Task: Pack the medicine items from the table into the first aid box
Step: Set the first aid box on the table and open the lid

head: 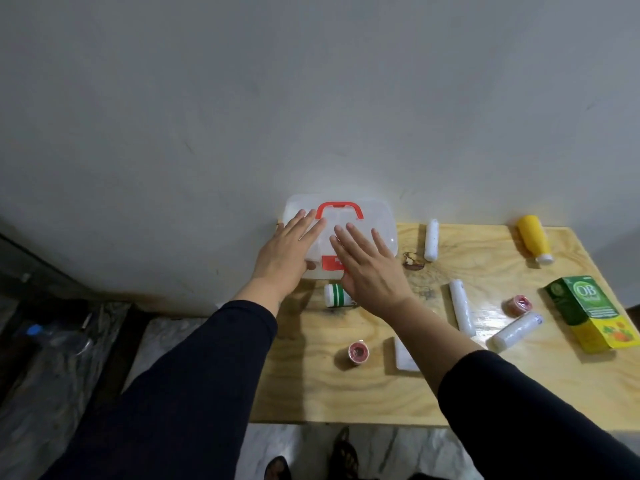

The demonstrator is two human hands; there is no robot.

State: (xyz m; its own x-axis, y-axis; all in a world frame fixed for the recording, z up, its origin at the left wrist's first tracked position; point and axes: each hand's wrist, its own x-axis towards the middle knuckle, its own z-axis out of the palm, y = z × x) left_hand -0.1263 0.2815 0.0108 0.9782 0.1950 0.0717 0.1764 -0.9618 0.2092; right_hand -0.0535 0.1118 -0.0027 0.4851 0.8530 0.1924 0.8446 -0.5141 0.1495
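Note:
A translucent white first aid box (pixel 381 223) with a red handle (pixel 340 207) and a red latch stands shut at the table's far left corner. My left hand (pixel 289 249) lies flat on its lid, fingers straight. My right hand (pixel 369 266) lies over the lid's front right, fingers spread. A white bottle with green bands (pixel 334 295) lies just in front of the box, partly hidden under my right hand. Three white bandage rolls (pixel 431 239) (pixel 462 310) (pixel 516 331), two pink tape rolls (pixel 358 353) (pixel 518 304), a yellow bottle (pixel 533 242) and a green-yellow carton (pixel 588 311) lie on the table.
The wooden table (pixel 346 393) stands against a grey wall. A flat white packet (pixel 403 355) lies partly under my right forearm. A dark knot marks the wood (pixel 412 261). A clear bottle with a blue cap (pixel 52 336) lies on the floor at left. Feet show below the table's front edge.

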